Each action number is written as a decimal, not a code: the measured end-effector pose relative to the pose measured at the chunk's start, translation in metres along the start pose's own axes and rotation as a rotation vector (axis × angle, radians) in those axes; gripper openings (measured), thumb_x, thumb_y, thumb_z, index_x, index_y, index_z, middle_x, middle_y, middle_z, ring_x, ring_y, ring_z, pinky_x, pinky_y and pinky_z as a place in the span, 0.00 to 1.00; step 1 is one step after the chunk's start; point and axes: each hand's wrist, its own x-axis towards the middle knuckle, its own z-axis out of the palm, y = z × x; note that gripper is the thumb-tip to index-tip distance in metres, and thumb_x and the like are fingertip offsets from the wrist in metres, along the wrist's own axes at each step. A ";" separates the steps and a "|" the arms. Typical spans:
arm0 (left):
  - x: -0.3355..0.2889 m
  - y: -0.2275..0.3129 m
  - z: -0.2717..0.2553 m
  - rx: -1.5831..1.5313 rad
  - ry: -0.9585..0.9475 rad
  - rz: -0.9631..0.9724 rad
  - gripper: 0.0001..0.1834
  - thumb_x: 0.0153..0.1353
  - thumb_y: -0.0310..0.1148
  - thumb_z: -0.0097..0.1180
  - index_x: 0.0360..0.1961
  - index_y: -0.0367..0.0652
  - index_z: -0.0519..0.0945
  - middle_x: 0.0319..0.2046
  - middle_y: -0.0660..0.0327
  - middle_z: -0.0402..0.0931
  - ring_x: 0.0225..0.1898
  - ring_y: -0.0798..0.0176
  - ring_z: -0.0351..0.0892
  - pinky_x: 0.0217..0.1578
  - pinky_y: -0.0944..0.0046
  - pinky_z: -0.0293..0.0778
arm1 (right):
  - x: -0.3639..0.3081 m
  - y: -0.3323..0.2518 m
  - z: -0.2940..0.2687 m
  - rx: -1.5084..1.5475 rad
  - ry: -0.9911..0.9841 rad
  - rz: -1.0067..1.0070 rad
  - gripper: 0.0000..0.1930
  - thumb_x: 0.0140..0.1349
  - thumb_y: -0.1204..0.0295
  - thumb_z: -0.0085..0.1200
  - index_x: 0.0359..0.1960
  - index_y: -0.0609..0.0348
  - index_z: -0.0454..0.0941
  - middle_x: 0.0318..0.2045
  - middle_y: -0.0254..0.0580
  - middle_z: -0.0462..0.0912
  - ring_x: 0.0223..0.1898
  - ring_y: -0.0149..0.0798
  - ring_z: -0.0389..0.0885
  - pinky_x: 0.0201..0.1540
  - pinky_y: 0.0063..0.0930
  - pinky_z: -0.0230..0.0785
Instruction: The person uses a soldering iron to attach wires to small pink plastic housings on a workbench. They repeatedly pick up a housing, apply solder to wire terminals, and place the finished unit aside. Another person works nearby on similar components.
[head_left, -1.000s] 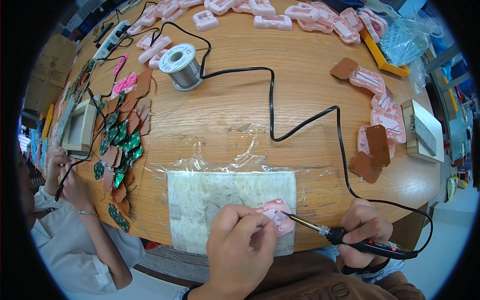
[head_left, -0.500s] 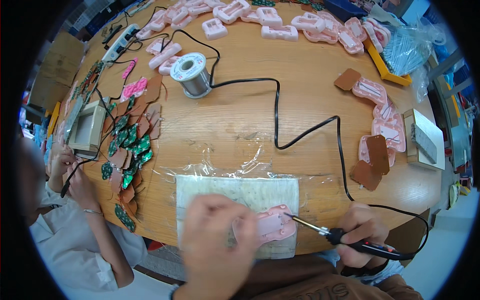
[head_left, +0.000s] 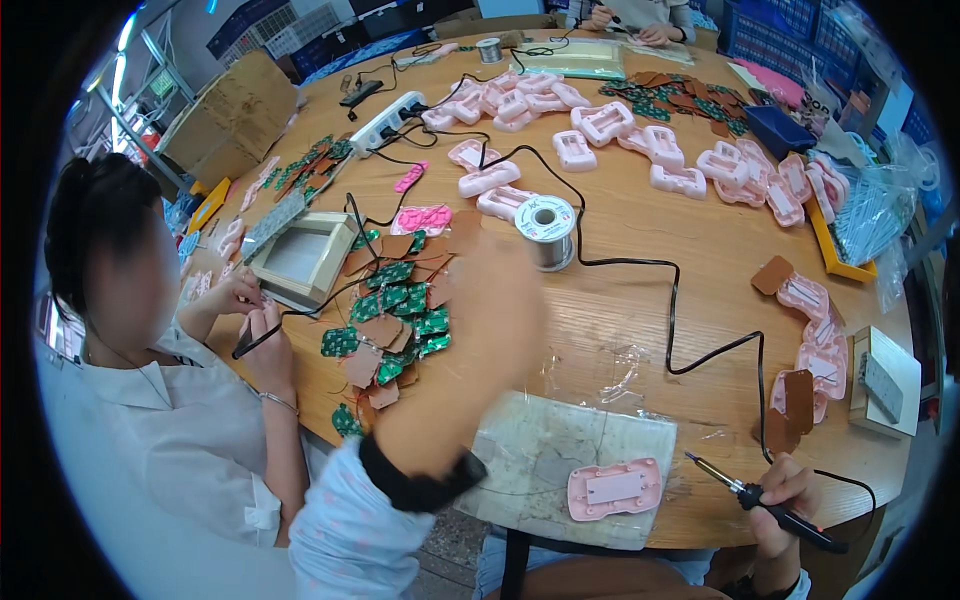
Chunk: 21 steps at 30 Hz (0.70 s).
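Note:
My right hand is closed round the dark handle of a soldering iron, its metal tip pointing up and left. Left of that tip, a pink plastic shell lies open side up on a pale work mat. My left arm stretches forward across the mat's left side. The left hand is smeared by motion, so its fingers cannot be made out. It hangs between a pile of green circuit boards with brown pieces and a spool of solder wire.
A black cord snakes across the table. Pink shells line the far side. At right are shells with brown boards and a wooden block. A co-worker sits at left by a framed box; another person's hands show at the back.
My left hand has left the pink shell and swung forward past the circuit-board pile. The iron's tip has come away from the shell. The view has tilted up and turned left.

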 end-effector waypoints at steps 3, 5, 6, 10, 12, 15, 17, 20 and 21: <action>0.018 -0.070 -0.003 0.268 0.014 -0.267 0.09 0.47 0.31 0.64 0.33 0.45 0.83 0.40 0.51 0.72 0.47 0.50 0.72 0.44 0.53 0.71 | 0.003 0.001 -0.003 -0.040 -0.006 0.010 0.17 0.50 0.63 0.63 0.28 0.54 0.65 0.19 0.31 0.64 0.21 0.28 0.60 0.26 0.23 0.51; 0.026 -0.105 0.000 0.322 -0.113 -0.340 0.10 0.44 0.34 0.68 0.32 0.51 0.86 0.43 0.51 0.71 0.49 0.49 0.70 0.48 0.53 0.69 | 0.005 0.001 -0.002 -0.042 -0.016 0.026 0.17 0.50 0.63 0.63 0.28 0.53 0.65 0.19 0.31 0.64 0.21 0.28 0.60 0.26 0.23 0.51; 0.026 -0.117 0.002 0.307 -0.152 -0.331 0.09 0.45 0.34 0.68 0.31 0.53 0.86 0.44 0.52 0.71 0.49 0.49 0.70 0.49 0.53 0.68 | 0.005 0.001 0.000 -0.043 -0.020 0.036 0.17 0.50 0.63 0.63 0.28 0.53 0.65 0.19 0.32 0.64 0.21 0.28 0.60 0.26 0.24 0.51; 0.030 -0.137 -0.004 -0.032 -0.056 -0.185 0.07 0.47 0.34 0.67 0.31 0.52 0.87 0.39 0.56 0.76 0.44 0.56 0.74 0.44 0.57 0.70 | 0.008 0.000 0.005 -0.072 0.028 0.050 0.17 0.51 0.63 0.63 0.28 0.54 0.64 0.19 0.31 0.64 0.21 0.28 0.60 0.26 0.24 0.51; 0.030 -0.128 -0.019 -0.370 -0.032 -0.216 0.07 0.49 0.33 0.66 0.32 0.46 0.87 0.33 0.58 0.79 0.37 0.62 0.77 0.39 0.61 0.72 | 0.012 -0.003 0.006 -0.097 0.016 0.031 0.17 0.51 0.63 0.62 0.29 0.54 0.64 0.19 0.31 0.63 0.21 0.28 0.60 0.26 0.24 0.50; 0.015 -0.091 -0.053 -0.867 -0.085 -0.350 0.09 0.54 0.30 0.64 0.33 0.36 0.85 0.25 0.62 0.81 0.27 0.71 0.76 0.31 0.70 0.72 | 0.020 -0.013 0.008 -0.057 0.019 -0.001 0.18 0.53 0.61 0.62 0.30 0.55 0.64 0.19 0.33 0.66 0.20 0.28 0.62 0.25 0.23 0.51; -0.008 -0.047 -0.068 -1.063 -0.174 -0.284 0.09 0.55 0.29 0.63 0.33 0.32 0.84 0.24 0.62 0.81 0.25 0.73 0.76 0.29 0.72 0.72 | 0.027 -0.022 0.015 0.079 0.098 -0.042 0.17 0.55 0.63 0.63 0.37 0.59 0.70 0.24 0.40 0.74 0.22 0.32 0.71 0.27 0.25 0.64; -0.050 0.023 -0.081 -1.068 -0.165 -0.135 0.08 0.54 0.30 0.64 0.31 0.36 0.85 0.24 0.61 0.82 0.27 0.71 0.78 0.31 0.71 0.72 | 0.037 -0.043 0.029 0.443 0.032 0.219 0.29 0.60 0.52 0.59 0.52 0.67 0.74 0.33 0.58 0.83 0.28 0.43 0.84 0.29 0.28 0.77; -0.060 0.043 -0.082 -1.037 -0.173 -0.106 0.08 0.53 0.30 0.65 0.30 0.37 0.85 0.23 0.59 0.81 0.26 0.68 0.79 0.31 0.70 0.72 | 0.043 -0.045 0.033 0.381 0.019 0.213 0.22 0.62 0.57 0.56 0.46 0.67 0.78 0.31 0.55 0.84 0.27 0.39 0.84 0.30 0.27 0.76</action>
